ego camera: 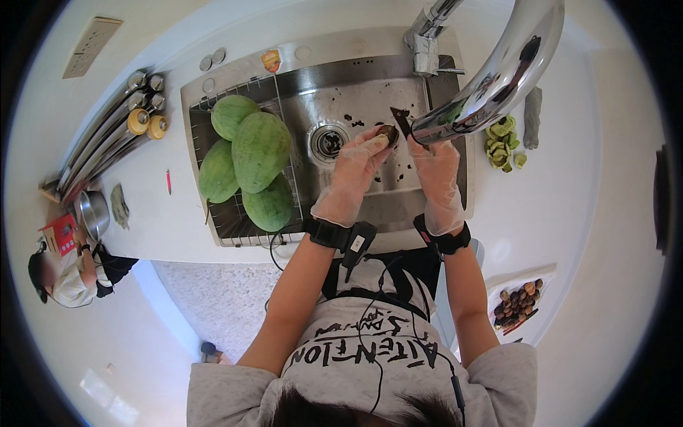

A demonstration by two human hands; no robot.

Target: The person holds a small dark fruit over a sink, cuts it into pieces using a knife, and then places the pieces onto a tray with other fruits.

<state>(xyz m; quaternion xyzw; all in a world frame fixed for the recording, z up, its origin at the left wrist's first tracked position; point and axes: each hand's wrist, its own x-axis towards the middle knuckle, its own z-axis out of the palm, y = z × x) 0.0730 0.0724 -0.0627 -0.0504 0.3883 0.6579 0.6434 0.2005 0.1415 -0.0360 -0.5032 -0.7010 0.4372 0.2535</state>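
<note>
My left hand (pixel 356 165), in a clear plastic glove, holds a dark brown walnut-like nut (pixel 388 135) between thumb and fingers above the stainless steel sink (pixel 341 96). Just right of it, my gloved right hand (pixel 436 171) grips a tool with a dark, flat blade (pixel 401 120); its handle is hidden by the hand and the chrome faucet spout (pixel 496 91). The blade tip points up and left, apart from the nut. Dark scraps (pixel 356 123) are scattered over the sink floor and in the drain (pixel 329 144).
Several green melons (pixel 261 152) sit on a wire rack left in the sink. Green peels (pixel 500 144) and a grey cloth (pixel 532 118) lie right. Brown nuts (pixel 517 304) fill a tray at lower right. A steel bowl (pixel 95 215) and another person (pixel 69 277) are far left.
</note>
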